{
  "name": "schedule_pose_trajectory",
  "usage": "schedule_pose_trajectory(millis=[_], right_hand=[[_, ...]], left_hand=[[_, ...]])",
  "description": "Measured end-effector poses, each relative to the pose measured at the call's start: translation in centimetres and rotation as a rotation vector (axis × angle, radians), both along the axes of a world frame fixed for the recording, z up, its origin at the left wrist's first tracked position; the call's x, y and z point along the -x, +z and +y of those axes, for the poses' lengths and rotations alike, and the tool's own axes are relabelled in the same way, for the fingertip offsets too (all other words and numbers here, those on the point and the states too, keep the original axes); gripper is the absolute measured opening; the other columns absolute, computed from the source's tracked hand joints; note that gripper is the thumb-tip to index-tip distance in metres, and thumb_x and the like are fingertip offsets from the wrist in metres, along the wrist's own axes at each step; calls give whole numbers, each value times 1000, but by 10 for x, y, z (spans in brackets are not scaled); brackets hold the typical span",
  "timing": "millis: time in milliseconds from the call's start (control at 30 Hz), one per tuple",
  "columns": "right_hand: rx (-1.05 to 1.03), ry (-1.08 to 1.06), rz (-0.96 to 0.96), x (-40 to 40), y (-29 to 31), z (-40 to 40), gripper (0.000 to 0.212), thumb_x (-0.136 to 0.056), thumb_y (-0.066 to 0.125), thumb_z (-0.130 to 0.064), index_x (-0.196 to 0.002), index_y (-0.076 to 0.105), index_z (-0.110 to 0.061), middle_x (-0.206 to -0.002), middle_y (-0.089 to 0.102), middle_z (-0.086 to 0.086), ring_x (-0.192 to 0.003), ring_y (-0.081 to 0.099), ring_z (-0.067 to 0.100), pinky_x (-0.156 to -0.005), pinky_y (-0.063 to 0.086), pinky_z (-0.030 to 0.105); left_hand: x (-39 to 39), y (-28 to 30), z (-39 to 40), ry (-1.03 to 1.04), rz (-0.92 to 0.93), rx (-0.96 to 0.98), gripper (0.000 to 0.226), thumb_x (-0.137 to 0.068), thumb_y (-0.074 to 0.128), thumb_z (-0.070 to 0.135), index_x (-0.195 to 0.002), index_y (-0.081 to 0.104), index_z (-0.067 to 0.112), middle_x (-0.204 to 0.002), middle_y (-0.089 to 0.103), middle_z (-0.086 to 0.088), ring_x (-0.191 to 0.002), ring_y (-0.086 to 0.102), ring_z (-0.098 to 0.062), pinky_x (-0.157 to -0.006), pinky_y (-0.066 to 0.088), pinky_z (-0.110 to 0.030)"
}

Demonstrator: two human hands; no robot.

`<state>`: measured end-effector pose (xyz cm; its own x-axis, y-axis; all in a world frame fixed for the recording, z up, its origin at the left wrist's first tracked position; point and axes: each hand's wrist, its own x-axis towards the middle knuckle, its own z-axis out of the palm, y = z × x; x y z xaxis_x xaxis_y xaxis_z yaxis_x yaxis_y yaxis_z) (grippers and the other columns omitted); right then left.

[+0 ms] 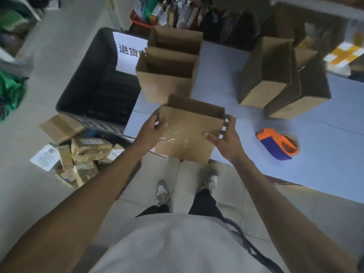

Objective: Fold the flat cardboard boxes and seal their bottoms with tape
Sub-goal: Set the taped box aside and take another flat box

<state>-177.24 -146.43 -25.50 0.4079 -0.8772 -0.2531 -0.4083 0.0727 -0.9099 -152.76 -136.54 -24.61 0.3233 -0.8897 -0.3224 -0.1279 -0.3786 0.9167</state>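
Left hand (152, 128) grips the left edge of the box (189, 133), thumb on the taped face, fingers wrapped behind and out of sight. Right hand (226, 137) clamps the right edge the same way, thumb on the near face, fingertips showing past the side. Box held above the near edge of the worktop (325, 174), tilted so the sealed bottom faces the person and the open top points away; clear tape (171, 137) glints across that bottom, so the seal looks done and the two-handed hold likely serves to check it or turn the box upright for setting down. Tape gun (277, 143) lies free on the worktop just right of the right hand, kept near for the next box. Two finished boxes (167, 67) stand open-top at the far left of the worktop, nested close; another pair (279, 79) sits further right, leaning. Black crate (98, 79) left of the worktop, inside too dark to read. Sign (130, 52) with printed characters partly hidden behind the boxes. Small parcels (82, 154) piled on the floor at the left. No flat unfolded boxes visible. Background shelves blurred, contents unclear.
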Motion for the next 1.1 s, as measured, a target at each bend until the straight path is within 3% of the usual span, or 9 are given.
schedule_pose_trajectory(millis=[133, 200, 300, 400, 500, 667, 767, 933, 1100], right_hand=[[339, 156, 167, -44, -1, 8, 77, -87, 72, -33, -149, 26, -34, -148, 37, -5, -125, 44, 3, -96, 32, 4], [406, 171, 236, -63, -3, 10, 64, -92, 66, -25, -148, 35, -27, -152, 34, 5, -129, 46, 22, -96, 33, 11], [515, 215, 305, -90, -5, 14, 59, -96, 59, -16, -149, 34, -27, -159, 23, 5, -128, 49, 28, -94, 39, 17], [509, 252, 294, -107, -4, 13, 82, -90, 67, -20, -153, 16, -30, -159, 19, 3, -121, 54, 29, -92, 41, 21], [424, 239, 265, -106, 2, 3, 103, -81, 78, -32, -154, 4, -32, -158, 22, -1, -133, 43, 26, -100, 40, 27], [457, 199, 457, -51, 13, -36, 107, -80, 78, -39, -156, 3, -23, -163, 14, 2, -146, 21, 28, -114, 29, 40], [452, 44, 556, 1, 27, -67, 104, -79, 78, -33, -156, 10, -15, -158, 24, 13, -144, 23, 34, -113, 31, 48], [421, -215, 673, 95, 48, -111, 96, -77, 76, -32, -153, 21, -12, -148, 34, 20, -136, 30, 37, -109, 33, 44], [409, -355, 744, 174, 51, -150, 93, -78, 75, -34, -153, 22, -19, -154, 22, 17, -141, 20, 39, -110, 31, 50]], left_hand=[[-43, 12, 14, -93, -229, 46, 59, -97, 54, 8, -145, 36, 38, -143, 47, 2, -122, 49, -11, -99, 40, -22], [-60, 14, 17, -77, -318, 96, 57, -93, 58, 3, -142, 44, 29, -142, 49, 3, -125, 46, -10, -100, 37, -17], [-78, 17, 21, -7, -364, 57, 52, -88, 64, 0, -134, 54, 22, -138, 53, -1, -125, 50, -18, -98, 41, -22], [-83, 22, 20, -50, -489, -7, 57, -84, 73, 10, -135, 51, 20, -137, 53, -4, -125, 50, -23, -102, 40, -27], [-80, 37, 10, -102, -752, 37, 64, -84, 74, 28, -140, 47, 17, -148, 41, -8, -138, 33, -28, -112, 30, -34], [-38, 69, -42, -263, -1049, 210, 66, -83, 68, 42, -142, 46, 20, -155, 32, -12, -146, 19, -34, -117, 21, -50], [8, 79, -90, -397, -1047, 287, 67, -82, 66, 42, -143, 45, 22, -155, 33, -12, -146, 18, -34, -117, 23, -51], [92, 72, -166, -615, -1031, 271, 73, -85, 63, 44, -150, 33, 25, -159, 22, -12, -147, 13, -34, -119, 16, -46], [176, 67, -220, -693, -896, 363, 66, -80, 71, 26, -140, 47, 12, -145, 43, -17, -133, 36, -37, -104, 40, -46]])
